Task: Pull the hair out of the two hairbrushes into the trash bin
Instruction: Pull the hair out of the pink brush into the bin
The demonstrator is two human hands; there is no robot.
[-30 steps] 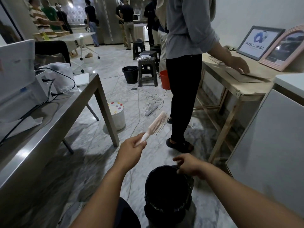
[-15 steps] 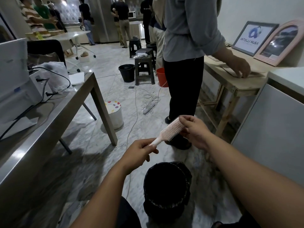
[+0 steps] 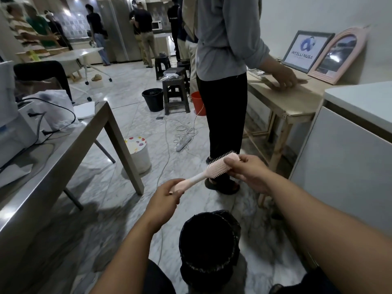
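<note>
Gripping the pink hairbrush (image 3: 214, 168) by its handle, the left hand (image 3: 164, 198) is holding it above the trash bin (image 3: 210, 240) while the right hand (image 3: 247, 169) is pinching at the bristles, apparently mid-extraction; next, lifting hair clear and dropping it binward.

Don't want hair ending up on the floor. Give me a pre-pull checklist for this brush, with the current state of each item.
1. Left hand grips the handle of the pink hairbrush: ok.
2. Right hand on the bristle head: ok.
3. Hair visible in the bristles: cannot tell.
4. Trash bin open: ok.
5. Brush head directly above the bin: cannot tell; it looks further forward.
6. Second hairbrush within view: not ok.
</note>
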